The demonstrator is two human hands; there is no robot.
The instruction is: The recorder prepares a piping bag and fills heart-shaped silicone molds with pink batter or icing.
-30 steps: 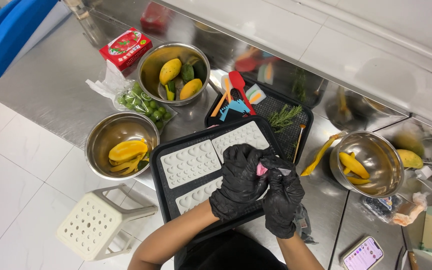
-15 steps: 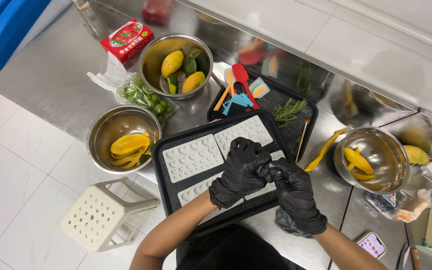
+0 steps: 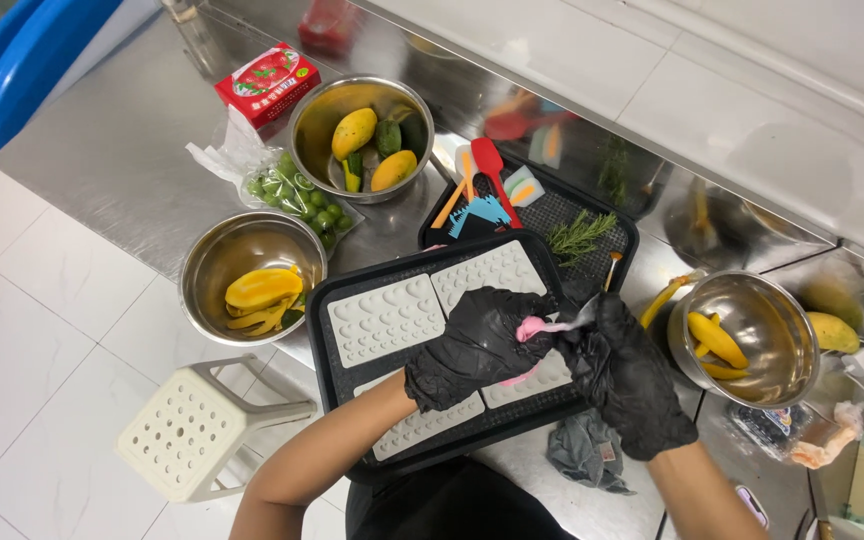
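Both gloved hands have shifted slightly toward 3 o'clock over the black tray point(image 3: 324, 330) of white moulds point(image 3: 384, 318), the left hand point(image 3: 477, 345) now with fingers closed around a pink lump point(image 3: 530, 328), the right hand point(image 3: 630, 375) pinching a small tool point(image 3: 574, 322) against it, so shaping continues.

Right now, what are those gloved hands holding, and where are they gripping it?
The left hand cups a soft pink lump in its fingers. The right hand pinches a thin pale tool by its near end, tip against the lump.
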